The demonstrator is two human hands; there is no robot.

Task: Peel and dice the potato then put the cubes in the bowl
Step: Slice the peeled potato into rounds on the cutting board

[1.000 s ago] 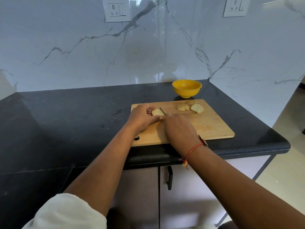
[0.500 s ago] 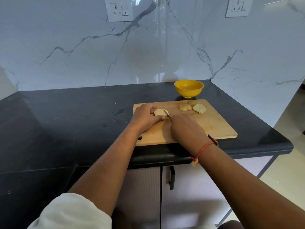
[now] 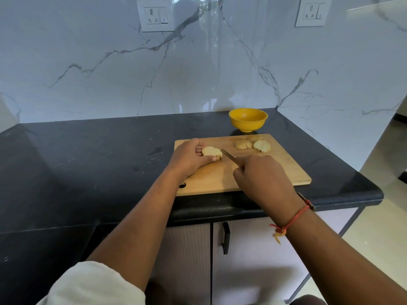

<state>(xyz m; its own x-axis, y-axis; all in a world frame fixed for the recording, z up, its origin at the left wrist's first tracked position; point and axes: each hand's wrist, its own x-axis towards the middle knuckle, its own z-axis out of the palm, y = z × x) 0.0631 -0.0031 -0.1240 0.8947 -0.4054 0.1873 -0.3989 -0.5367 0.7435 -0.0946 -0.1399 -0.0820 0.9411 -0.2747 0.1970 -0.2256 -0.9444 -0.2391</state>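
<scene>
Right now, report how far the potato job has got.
Done: three cut pieces lie apart on the cutting board. In hand: the left hand holds a fourth piece, and the right hand grips the knife beside it. Left: dicing into cubes and filling the yellow bowl, which shows no cubes.

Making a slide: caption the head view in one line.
Left hand holds a potato piece on the cutting board; right hand holds a knife beside it.
</scene>
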